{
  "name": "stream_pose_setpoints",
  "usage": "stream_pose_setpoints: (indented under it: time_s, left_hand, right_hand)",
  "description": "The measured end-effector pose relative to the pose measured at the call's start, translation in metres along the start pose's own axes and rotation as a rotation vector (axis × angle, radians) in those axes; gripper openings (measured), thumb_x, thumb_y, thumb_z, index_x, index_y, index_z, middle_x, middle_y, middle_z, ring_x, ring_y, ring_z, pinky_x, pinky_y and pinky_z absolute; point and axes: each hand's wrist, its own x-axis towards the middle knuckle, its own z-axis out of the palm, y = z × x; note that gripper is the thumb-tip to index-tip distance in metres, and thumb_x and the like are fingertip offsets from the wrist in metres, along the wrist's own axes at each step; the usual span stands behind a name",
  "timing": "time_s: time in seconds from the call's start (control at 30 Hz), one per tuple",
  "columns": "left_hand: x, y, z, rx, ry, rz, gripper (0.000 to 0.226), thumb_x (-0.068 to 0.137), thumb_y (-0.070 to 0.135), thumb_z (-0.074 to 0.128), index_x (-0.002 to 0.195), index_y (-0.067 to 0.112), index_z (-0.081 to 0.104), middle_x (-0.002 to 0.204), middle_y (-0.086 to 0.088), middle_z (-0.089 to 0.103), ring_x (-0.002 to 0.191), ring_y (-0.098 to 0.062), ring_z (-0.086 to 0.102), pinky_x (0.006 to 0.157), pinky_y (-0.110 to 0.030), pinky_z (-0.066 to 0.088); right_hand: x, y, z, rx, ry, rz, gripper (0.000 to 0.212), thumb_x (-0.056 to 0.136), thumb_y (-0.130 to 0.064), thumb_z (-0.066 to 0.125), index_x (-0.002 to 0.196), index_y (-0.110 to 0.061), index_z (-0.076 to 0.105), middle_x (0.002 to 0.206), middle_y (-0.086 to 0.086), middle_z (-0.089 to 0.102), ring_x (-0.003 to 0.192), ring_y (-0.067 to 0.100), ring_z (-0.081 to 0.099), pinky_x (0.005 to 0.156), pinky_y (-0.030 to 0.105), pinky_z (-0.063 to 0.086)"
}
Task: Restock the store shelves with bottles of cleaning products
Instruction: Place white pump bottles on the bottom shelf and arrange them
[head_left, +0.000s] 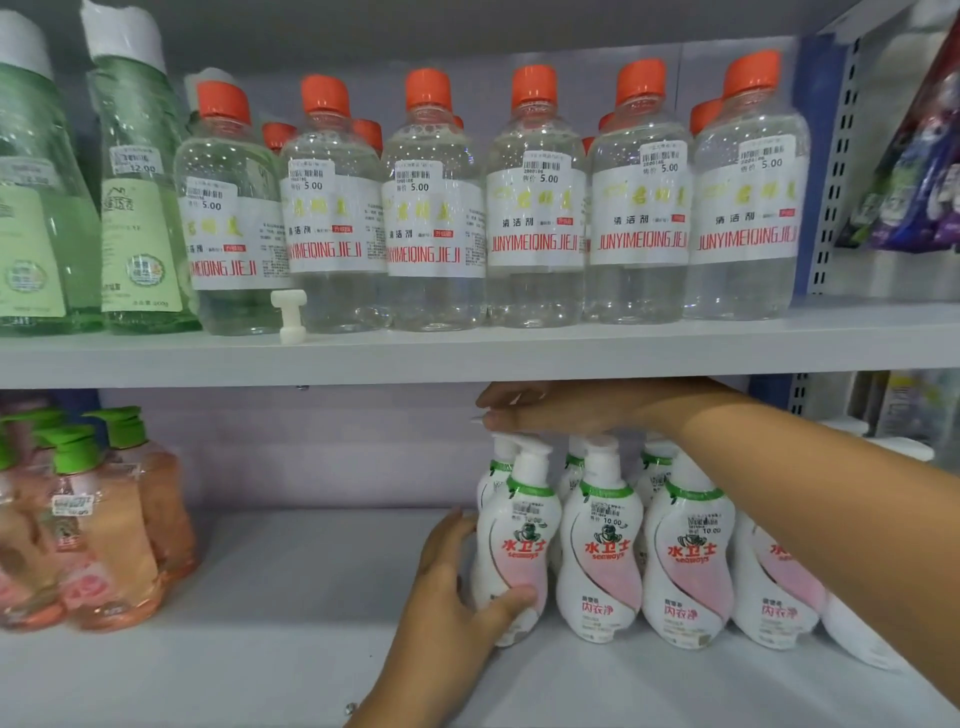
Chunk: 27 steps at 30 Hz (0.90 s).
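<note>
A white pump bottle (514, 545) with a pink swirl and a green neck band stands on the lower shelf (291, 597), at the left end of a front row of like bottles (644, 545) that runs toward the shelf's right edge, with more of the same behind it. The left hand (452, 582) comes up from below the shelf's front edge and grips this end bottle low on its body: the thumb curls across the front near the base while the fingers wrap round its left side. The right forearm reaches in from the right edge, slanting up and leftward across the row, and the right hand (550, 408) lies palm down just under the upper shelf (467, 353), its fingers stretched nearly straight over the white pump heads; whether the fingertips actually touch the end bottle's pump cannot be told. The middle of the lower shelf is bare board, and near its left edge stands a cluster of orange bottles (104, 525) with green pumps. On the upper shelf a row of clear bottles (535, 202) with orange caps and white labels fills the front edge, with tall green bottles (135, 197) at the left end and a small white plastic piece (289, 316) upright at the front edge.
</note>
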Motion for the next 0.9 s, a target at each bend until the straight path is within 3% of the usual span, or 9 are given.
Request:
stream_pose_setpoints:
  time_s: [0.1,0.2,0.4,0.63,0.7,0.8,0.9]
  left_hand:
    - [0.000,-0.001,0.010,-0.097,-0.040,-0.078,0.069,0.071,0.034,0.086,0.126,0.050,0.047,0.131,0.017,0.063,0.118,0.001,0.062,0.102,-0.033,0.054]
    - [0.000,-0.005,0.008,-0.083,-0.066,-0.104,0.053,0.082,0.025,0.082,0.119,0.039,0.047,0.120,0.014,0.069,0.106,0.004,0.066,0.085,-0.017,0.054]
    - [0.009,0.003,-0.006,-0.012,-0.195,-0.138,0.033,0.091,0.027,0.073,0.107,0.024,0.044,0.106,0.017,0.071,0.086,0.014,0.065,0.070,-0.005,0.046]
    - [0.008,0.000,0.000,-0.089,-0.173,-0.150,0.037,0.085,0.025,0.080,0.107,0.023,0.050,0.110,0.006,0.073,0.087,0.007,0.070,0.071,-0.012,0.053]
    - [0.008,-0.002,-0.003,-0.137,-0.160,-0.130,0.041,0.085,0.022,0.080,0.114,0.028,0.052,0.114,0.012,0.071,0.092,0.012,0.067,0.072,-0.010,0.053]
    - [0.010,-0.008,-0.006,-0.177,-0.091,-0.071,0.052,0.082,0.021,0.082,0.122,0.039,0.054,0.111,0.025,0.072,0.105,0.014,0.063,0.075,-0.011,0.054]
    - [0.012,-0.015,-0.002,-0.164,-0.070,-0.057,0.052,0.078,0.020,0.085,0.118,0.041,0.058,0.108,0.026,0.073,0.107,0.008,0.065,0.074,-0.007,0.052]
  right_hand:
    - [-0.007,-0.003,-0.003,-0.107,-0.021,-0.019,0.048,0.071,-0.069,0.069,0.112,-0.047,0.060,0.119,-0.008,0.068,0.112,0.015,0.063,0.103,0.041,0.050]
    - [-0.020,-0.012,-0.006,-0.195,-0.023,-0.034,0.049,0.078,-0.062,0.071,0.119,-0.037,0.059,0.125,-0.016,0.059,0.117,0.009,0.056,0.103,0.032,0.047]
    - [-0.029,-0.016,-0.007,-0.318,-0.024,-0.024,0.042,0.087,-0.039,0.074,0.124,-0.022,0.063,0.142,-0.006,0.050,0.126,0.017,0.051,0.108,0.033,0.043]
    - [-0.043,-0.018,-0.007,-0.331,0.045,0.011,0.037,0.090,-0.051,0.065,0.125,-0.041,0.058,0.139,-0.019,0.050,0.125,0.012,0.052,0.108,0.032,0.043]
    - [-0.067,-0.014,0.007,-0.277,0.205,-0.005,0.037,0.093,-0.052,0.060,0.129,-0.045,0.056,0.137,-0.026,0.047,0.121,0.003,0.049,0.103,0.020,0.039]
    - [-0.123,0.008,0.057,-0.013,0.767,-0.159,0.024,0.094,-0.036,0.066,0.118,-0.035,0.066,0.128,-0.024,0.056,0.121,-0.006,0.050,0.097,0.007,0.033]
    - [-0.166,0.058,0.110,0.186,1.188,-0.010,0.019,0.092,-0.024,0.071,0.108,-0.032,0.067,0.116,-0.016,0.061,0.114,0.008,0.058,0.096,0.014,0.041]
